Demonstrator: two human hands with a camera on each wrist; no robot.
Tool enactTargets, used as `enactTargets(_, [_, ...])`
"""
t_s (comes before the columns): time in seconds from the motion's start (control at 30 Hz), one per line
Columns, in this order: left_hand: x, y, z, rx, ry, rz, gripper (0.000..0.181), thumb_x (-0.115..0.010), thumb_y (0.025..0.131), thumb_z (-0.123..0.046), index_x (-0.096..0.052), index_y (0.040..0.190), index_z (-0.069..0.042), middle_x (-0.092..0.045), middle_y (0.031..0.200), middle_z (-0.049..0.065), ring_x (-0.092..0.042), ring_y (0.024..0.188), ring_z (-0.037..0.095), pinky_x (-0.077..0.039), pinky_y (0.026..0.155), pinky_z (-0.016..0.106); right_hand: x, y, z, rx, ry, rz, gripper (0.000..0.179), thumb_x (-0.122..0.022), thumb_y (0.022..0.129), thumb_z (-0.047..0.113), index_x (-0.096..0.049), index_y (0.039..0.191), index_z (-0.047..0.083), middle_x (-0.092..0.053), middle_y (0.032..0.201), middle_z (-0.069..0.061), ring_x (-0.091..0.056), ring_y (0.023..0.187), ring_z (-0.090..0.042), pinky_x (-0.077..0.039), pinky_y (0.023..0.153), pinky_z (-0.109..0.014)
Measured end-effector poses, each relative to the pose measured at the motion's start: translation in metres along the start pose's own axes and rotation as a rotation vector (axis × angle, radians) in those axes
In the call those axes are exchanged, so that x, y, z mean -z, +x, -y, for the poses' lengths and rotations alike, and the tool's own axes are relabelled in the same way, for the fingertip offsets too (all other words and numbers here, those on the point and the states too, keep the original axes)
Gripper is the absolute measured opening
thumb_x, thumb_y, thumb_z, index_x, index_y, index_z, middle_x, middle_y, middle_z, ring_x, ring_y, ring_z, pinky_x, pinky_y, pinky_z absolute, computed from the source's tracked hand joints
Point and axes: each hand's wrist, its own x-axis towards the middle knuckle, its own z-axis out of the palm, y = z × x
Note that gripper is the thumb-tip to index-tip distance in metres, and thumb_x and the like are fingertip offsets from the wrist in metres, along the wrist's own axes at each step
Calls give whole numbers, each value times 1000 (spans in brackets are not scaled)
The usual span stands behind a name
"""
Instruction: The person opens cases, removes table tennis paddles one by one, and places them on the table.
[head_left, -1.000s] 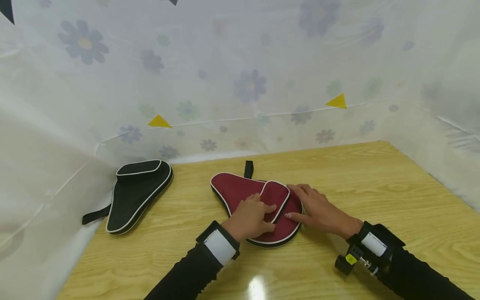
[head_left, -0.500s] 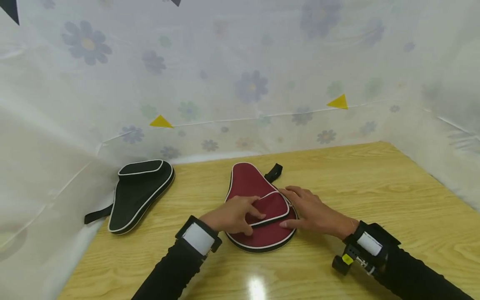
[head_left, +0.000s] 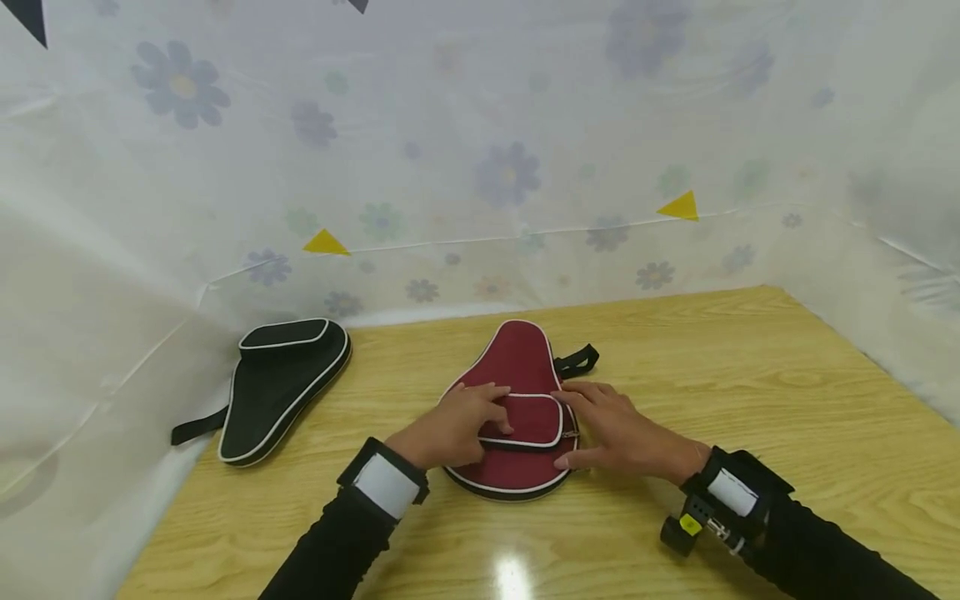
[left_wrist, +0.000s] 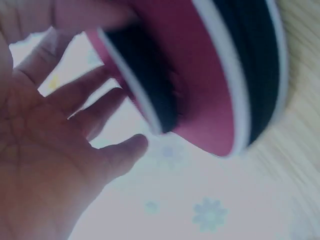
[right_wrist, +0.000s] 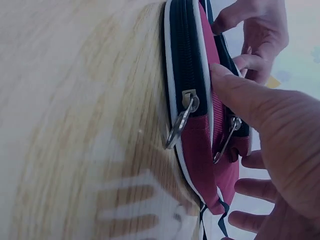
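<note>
A red table tennis paddle case (head_left: 513,354) with white piping lies flat in front of me, its narrow end pointing away. My left hand (head_left: 450,427) rests over the left side of its front pocket (head_left: 532,419). The left wrist view shows those fingers spread and fairly straight. On the right edge my right hand (head_left: 618,433) touches the case, thumb on the lower face and fingers beside the pocket. Two zipper pulls show in the right wrist view: the main one (right_wrist: 181,120) and the pocket one (right_wrist: 230,135). A black wrist strap (head_left: 579,361) sticks out at the right.
A black paddle case (head_left: 277,400) with white piping lies at the table's left, its strap (head_left: 198,427) toward the left edge. White flowered sheeting (head_left: 465,167) encloses the back and sides of the wooden table (head_left: 712,358).
The red case has turned clockwise, its narrow end swinging from the left to point away, and its strap now lies to the right. My left hand has shifted left; the right hardly moved.
</note>
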Motion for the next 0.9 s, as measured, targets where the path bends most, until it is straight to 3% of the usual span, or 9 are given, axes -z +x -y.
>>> enactTargets(0.13, [0,-5,-14,45,55,-61,38,-82,76,-4,-66,110,-8,-53,144,19,-41,142,39,-33,114,54,0,2,4,-15,37,16,84,-78,85,50,-46,147,2,-44,148,-22,-42,133,-46,-32,104,-69])
enactTargets(0.27, [-2,-13,-30,192,126,-166,54,-83,78,-12,-59,125,-3,-53,130,22,-51,124,41,-46,102,52,0,5,11,-18,96,22,84,-76,87,50,-45,148,1,-45,147,-20,-43,132,-43,-35,104,-65])
enactTargets(0.37, [-5,-19,-39,278,154,-228,57,-82,77,-10,-57,128,0,-50,117,22,-52,108,40,-51,88,49,-2,9,16,-22,111,14,82,-74,89,49,-46,147,-1,-48,143,-18,-45,127,-37,-40,102,-58])
enactTargets(0.5, [-8,-25,-46,300,201,-276,52,-81,76,-3,-59,123,2,-48,108,22,-53,96,38,-55,72,45,-4,14,19,-25,130,-14,74,-72,92,46,-49,145,-1,-51,133,-15,-45,116,-29,-44,93,-47])
enactTargets(0.73, [-16,-16,-45,369,92,-233,47,-78,79,-2,-61,123,1,-49,113,24,-51,108,43,-56,65,47,-5,19,21,-18,140,-41,60,-72,93,44,-58,137,7,-55,116,-6,-44,103,-20,-43,85,-37])
enactTargets(0.9, [-19,-11,-48,376,111,-211,44,-77,80,-2,-61,121,0,-51,116,23,-49,112,44,-57,64,47,-7,20,24,-32,123,-49,54,-76,90,42,-62,128,6,-54,109,-5,-43,96,-19,-41,79,-34])
